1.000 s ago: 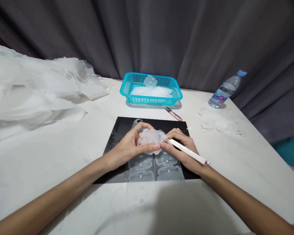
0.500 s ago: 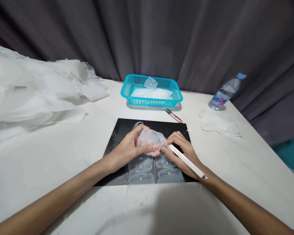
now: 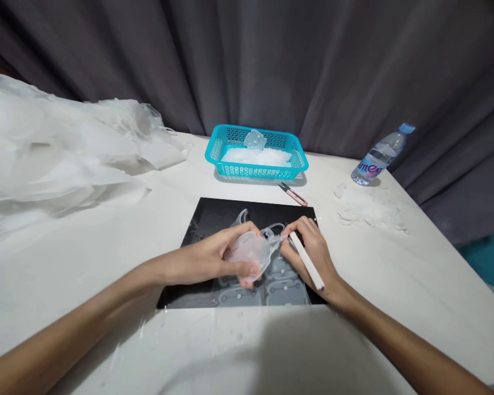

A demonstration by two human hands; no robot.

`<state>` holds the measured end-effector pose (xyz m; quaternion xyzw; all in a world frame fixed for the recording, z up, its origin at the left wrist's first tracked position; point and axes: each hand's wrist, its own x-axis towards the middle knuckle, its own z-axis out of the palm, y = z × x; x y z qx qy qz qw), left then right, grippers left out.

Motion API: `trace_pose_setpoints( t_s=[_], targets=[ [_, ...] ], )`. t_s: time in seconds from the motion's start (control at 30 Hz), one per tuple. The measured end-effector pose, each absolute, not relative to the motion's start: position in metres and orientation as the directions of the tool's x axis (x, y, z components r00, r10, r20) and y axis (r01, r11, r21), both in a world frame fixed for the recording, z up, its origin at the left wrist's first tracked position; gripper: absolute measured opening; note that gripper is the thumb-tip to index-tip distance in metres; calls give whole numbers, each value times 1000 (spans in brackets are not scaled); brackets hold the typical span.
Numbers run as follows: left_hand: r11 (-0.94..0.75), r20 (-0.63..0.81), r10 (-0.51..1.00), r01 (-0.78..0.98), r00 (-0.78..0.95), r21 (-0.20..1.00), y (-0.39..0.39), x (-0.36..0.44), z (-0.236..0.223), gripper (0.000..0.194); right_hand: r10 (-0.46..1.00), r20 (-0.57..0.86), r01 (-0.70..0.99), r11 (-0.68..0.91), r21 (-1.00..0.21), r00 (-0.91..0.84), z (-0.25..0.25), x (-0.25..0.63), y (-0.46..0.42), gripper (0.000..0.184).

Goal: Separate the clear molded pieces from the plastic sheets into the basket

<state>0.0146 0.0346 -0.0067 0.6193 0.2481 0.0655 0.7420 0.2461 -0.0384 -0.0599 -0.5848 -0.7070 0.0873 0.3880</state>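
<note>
My left hand (image 3: 218, 255) is closed around a translucent, rounded silicone-like piece (image 3: 249, 249), thumb across its front. From that piece's right side a thin clear strip (image 3: 275, 241) stretches to my right hand (image 3: 308, 249), whose thumb and fingertips pinch together at its end. A slim white stick-like tool (image 3: 308, 263) also lies in the right hand, slanting down toward the wrist; its working tip is hidden. Beneath both hands a translucent moulded sheet (image 3: 241, 296) with several rounded shapes rests on a black mat (image 3: 185, 291). A loop of clear trim (image 3: 242, 216) rises behind the left hand.
Beyond the mat stands a turquoise basket (image 3: 255, 171) holding whitish translucent pieces. Pink-handled thread snips (image 3: 294, 195) lie before it. Clear scraps (image 3: 370, 208) and a water bottle (image 3: 379, 156) are at the right; a large pile of translucent sheets (image 3: 66, 148) fills the left.
The held piece has tilted and come slightly nearer to me. The clear strip between my hands is now drawn out longer, and the white tool has swung steeper.
</note>
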Motion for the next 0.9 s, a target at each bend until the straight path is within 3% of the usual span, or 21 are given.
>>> trace_pose_setpoints(
  t_s=[0.07,0.17,0.37,0.5,0.73,0.83,0.9],
  targets=[
    [172,-342,331,300,880,938,40,8,2,26,909,416,766,262,-587,8,-60,247,-37,11],
    [64,-329,378,330,865,942,45,5,5,23,921,390,754,245,-610,17,-61,248,-36,12],
    [-92,-222,536,317,815,944,43,12,-10,23,883,448,726,399,-560,-140,-59,252,-42,27],
    [-140,-173,579,306,797,942,41,15,-16,34,837,503,689,495,-529,-215,-51,251,-48,38],
    [-171,-165,604,328,780,929,39,19,-18,40,793,521,656,579,-484,-316,-48,250,-42,11],
    [-187,-150,652,350,743,918,38,22,-23,38,780,541,688,581,-435,-316,-49,249,-43,10],
    [-90,-163,743,339,649,937,41,22,-28,35,747,553,720,606,-339,-369,-51,249,-46,13]
  ],
)
